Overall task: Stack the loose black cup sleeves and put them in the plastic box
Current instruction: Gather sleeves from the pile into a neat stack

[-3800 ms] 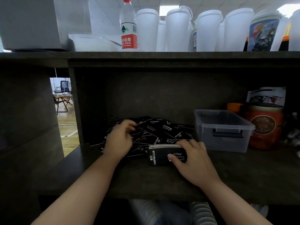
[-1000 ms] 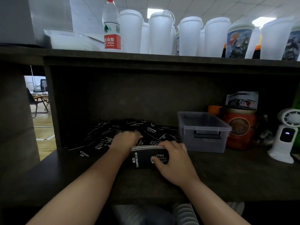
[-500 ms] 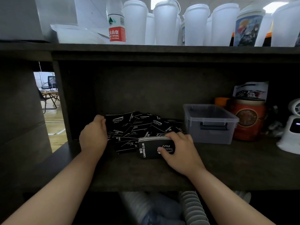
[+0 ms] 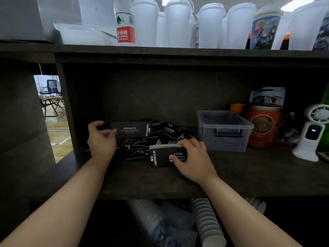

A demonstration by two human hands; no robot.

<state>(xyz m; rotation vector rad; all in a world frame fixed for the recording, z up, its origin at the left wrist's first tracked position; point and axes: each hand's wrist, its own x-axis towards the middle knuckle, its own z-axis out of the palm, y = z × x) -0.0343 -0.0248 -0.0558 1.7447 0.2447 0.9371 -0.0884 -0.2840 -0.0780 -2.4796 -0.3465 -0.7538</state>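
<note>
My left hand (image 4: 101,139) pinches one sleeve (image 4: 131,130) by its end, lifted over the loose pile (image 4: 160,138); my right hand (image 4: 192,157) grips the stack (image 4: 160,155) standing on edge, with the box (image 4: 225,131) just right of it

Two bare arms, stretched forward side by side. Left hand (image 4: 101,139) raised a little, thumb and fingers curled, pinching the end of one flat black sleeve (image 4: 131,129) and holding it up flat. Right hand (image 4: 192,157) lower, palm down, fingers bent over the top of the stack of sleeves (image 4: 162,155), thumb pressed on its front, keeping it standing on edge.
</note>
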